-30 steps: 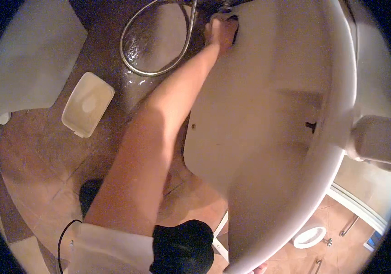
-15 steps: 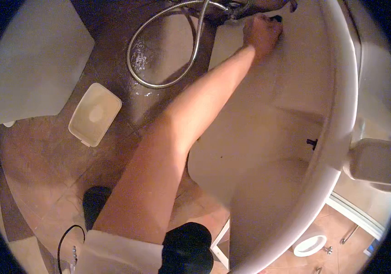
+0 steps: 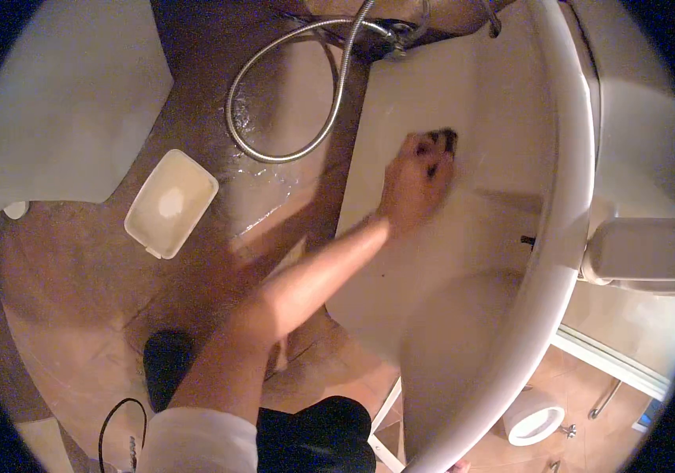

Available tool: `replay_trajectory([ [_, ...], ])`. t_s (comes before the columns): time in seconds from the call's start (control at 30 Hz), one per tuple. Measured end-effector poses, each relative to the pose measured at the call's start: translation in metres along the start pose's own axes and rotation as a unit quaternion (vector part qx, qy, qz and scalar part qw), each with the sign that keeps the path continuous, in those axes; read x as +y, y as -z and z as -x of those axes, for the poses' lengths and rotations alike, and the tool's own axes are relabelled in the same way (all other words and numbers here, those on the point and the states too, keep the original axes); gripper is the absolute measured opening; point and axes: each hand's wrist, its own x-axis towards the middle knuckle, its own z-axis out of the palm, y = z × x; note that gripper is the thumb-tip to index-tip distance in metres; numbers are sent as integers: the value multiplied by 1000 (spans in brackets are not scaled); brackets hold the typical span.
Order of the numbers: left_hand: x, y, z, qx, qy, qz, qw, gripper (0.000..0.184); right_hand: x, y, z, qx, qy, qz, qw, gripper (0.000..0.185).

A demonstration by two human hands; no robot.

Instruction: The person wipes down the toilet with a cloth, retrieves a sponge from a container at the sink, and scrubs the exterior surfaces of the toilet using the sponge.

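in the head view, reaches from the lower left with the left hand (image 3: 416,189), forearm slanting up and right across the pale tub surface (image 3: 440,268), elbow bent, back of the hand toward the camera, fingers curled in and mostly closed. grips a small dark item (image 3: 446,142) at the fingertips, against or just above the pale surface; too blurred to tell what kind, or whether pressed down. shows only a sliver of the right hand (image 3: 460,467) at the bottom edge, by the outer side of the curved white rim (image 3: 582,165); cannot tell how far open, or whether holding anything. to the left of the forearm, well apart from it, has an open, pale rectangular container (image 3: 152,229) on the brown floor (image 3: 61,268), with a whitish patch (image 3: 170,202) in the middle of its bottom; cannot tell whether liquid or reflection. above, between container and tub surface, shows a looped metal hose (image 3: 278,161) over wet, shiny floor.
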Motion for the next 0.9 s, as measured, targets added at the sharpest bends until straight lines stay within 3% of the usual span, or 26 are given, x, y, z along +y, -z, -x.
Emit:
replay_trajectory([
  [0.03,-7,-4,-19,24,14,19,999,27,-2,2,-3,1,2,0,1000,36],
  [0.1,7,-6,-46,-15,-11,-67,998,23,-15,9,-14,-35,-121,-119,985,41],
  [0.13,21,-4,-62,-62,39,-3,997,23,-26,17,-35,-35,-123,-115,985,41],
  [0.17,29,-4,-78,-109,90,60,988,23,-41,25,-69,-106,-285,-191,933,44],
  [0.2,29,-16,-91,-58,45,194,978,21,-48,30,-88,-168,-438,-259,844,47],
  [0.3,38,-29,-113,-63,51,303,949,24,-50,29,-112,-190,-456,-277,824,49],
  [0.37,50,-10,-77,14,-142,54,988,31,-49,26,-110,-196,-445,-292,824,50],
  [0.43,41,-1,-21,11,-151,89,985,42,-50,25,-107,-198,-442,-301,822,51],
  [0.53,41,12,1,-38,-98,94,990,40,-52,17,-104,-165,-428,-330,825,50],
  [0.63,39,-3,-62,-63,-25,158,985,29,-50,21,-108,-170,-419,-301,839,49],
  [0.73,41,-5,-91,-90,47,216,971,20,-46,21,-110,-211,-428,-321,818,46],
  [0.77,34,2,-78,-132,34,164,977,21,-48,21,-112,-208,-422,-311,826,46],
  [0.83,4,9,-22,-119,-141,-36,982,35,-49,20,-115,-204,-408,-297,839,47],
  [0.87,-4,13,24,-116,-90,38,988,45,-48,21,-113,-199,-408,-298,840,47],
  [0.9,-3,31,57,-119,-197,-53,972,45,-50,19,-112,-195,-422,-320,826,46],
])
